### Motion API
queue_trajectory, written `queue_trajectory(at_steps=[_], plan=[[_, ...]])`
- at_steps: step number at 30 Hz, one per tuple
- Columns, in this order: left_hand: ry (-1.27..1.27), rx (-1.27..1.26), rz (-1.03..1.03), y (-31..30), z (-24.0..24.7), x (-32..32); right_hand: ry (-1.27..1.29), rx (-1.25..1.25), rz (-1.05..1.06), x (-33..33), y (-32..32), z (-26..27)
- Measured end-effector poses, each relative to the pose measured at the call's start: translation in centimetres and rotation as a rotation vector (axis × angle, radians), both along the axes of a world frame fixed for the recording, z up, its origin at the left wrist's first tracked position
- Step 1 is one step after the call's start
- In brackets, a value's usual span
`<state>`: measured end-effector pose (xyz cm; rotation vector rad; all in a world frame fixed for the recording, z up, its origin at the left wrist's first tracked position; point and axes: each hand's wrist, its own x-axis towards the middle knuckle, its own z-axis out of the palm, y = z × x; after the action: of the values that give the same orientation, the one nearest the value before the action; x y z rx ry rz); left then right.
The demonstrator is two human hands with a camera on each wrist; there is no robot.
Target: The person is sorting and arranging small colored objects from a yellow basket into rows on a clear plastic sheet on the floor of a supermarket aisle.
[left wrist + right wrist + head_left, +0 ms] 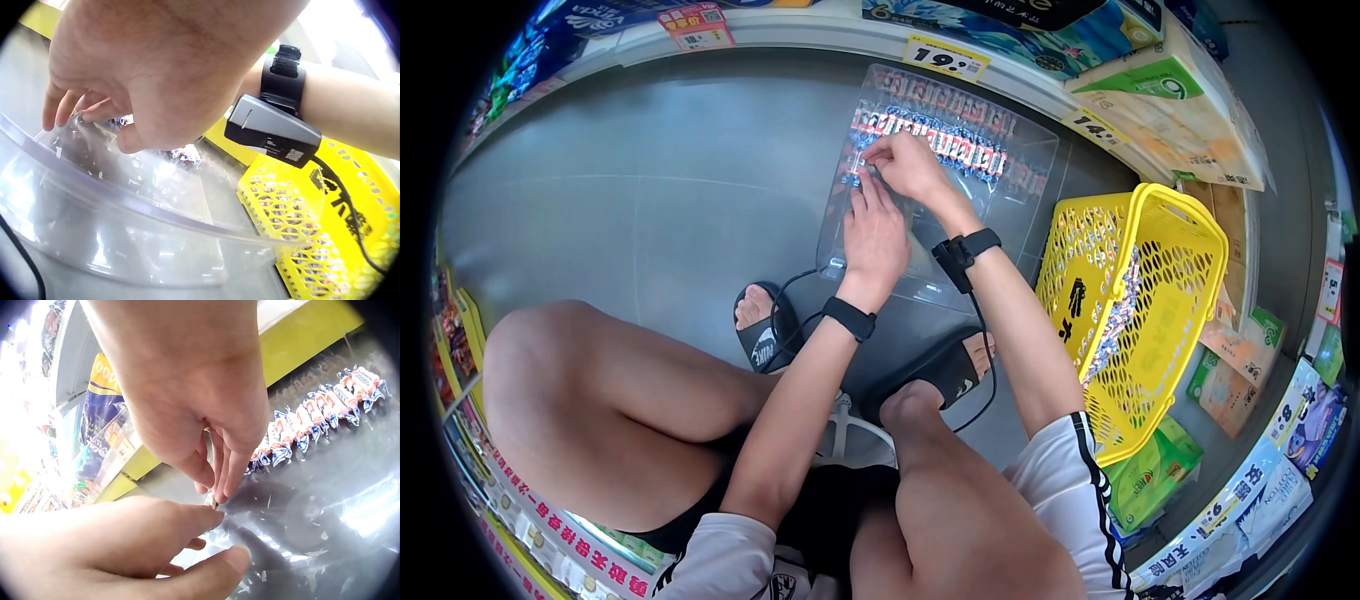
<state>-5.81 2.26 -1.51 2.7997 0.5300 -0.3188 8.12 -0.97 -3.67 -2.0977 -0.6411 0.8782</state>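
Observation:
A clear plastic box (945,290) lies on the floor, with rows of small wrapped candies (975,155) lined up side by side inside it. My right hand (915,168) reaches over its left half. In the right wrist view, the right hand's fingertips pinch one wrapped candy (210,499), mostly hidden by the fingers. My left hand (875,235) comes in from the near side, fingers extended, index tip right at that candy and thumb apart. The left wrist view shows the left hand (150,75) above the box's curved rim (125,203).
A yellow basket (1140,400) holding many wrapped candies stands right of the box. Shelves with tissue packs (1170,110) and price tags (947,58) border the back and right. Slippered feet stand on the grey floor (640,210) near the box; a black cable (992,370) hangs from the right wrist.

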Motion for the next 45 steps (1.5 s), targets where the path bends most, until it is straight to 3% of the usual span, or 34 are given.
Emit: queue_trajectory(at_steps=[7,11,16,18,21,24,31,36,45], plan=[[0.042,-0.016,-0.006,-0.2,0.4,-0.2,-0.064,0.085,-0.018,-0.2,-0.6,0.5],[-0.061,-0.045,-0.064,0.0,1.4,0.0,-0.119,0.056,-0.02,0.3,-1.9,2.4],[-0.112,-0.209,-0.188,-0.7,5.7,1.4,-0.163,0.076,-0.06,-0.3,-5.5,8.8],[-0.37,-0.33,-0.32,-1.7,7.8,1.6,-0.211,0.082,-0.228,-1.2,-7.3,12.1],[-0.5,-0.455,-0.454,-3.8,10.5,2.3,-0.29,0.061,-0.403,-1.8,-10.5,16.1],[-0.559,-0.59,-0.569,-6.5,13.9,2.9,-0.331,0.076,-0.532,-2.5,-14.4,19.0],[-0.513,-0.544,-0.82,-12.9,19.4,3.3,-0.238,0.069,-0.832,-4.9,-22.7,24.6],[-0.55,-0.582,-0.921,-17.3,20.1,3.4,-0.204,0.04,-0.986,-7.1,-28.3,24.4],[-0.389,-0.421,-1.12,-22.5,21.7,4.5,-0.28,-0.265,-1.036,-10.6,-36.0,23.4]])
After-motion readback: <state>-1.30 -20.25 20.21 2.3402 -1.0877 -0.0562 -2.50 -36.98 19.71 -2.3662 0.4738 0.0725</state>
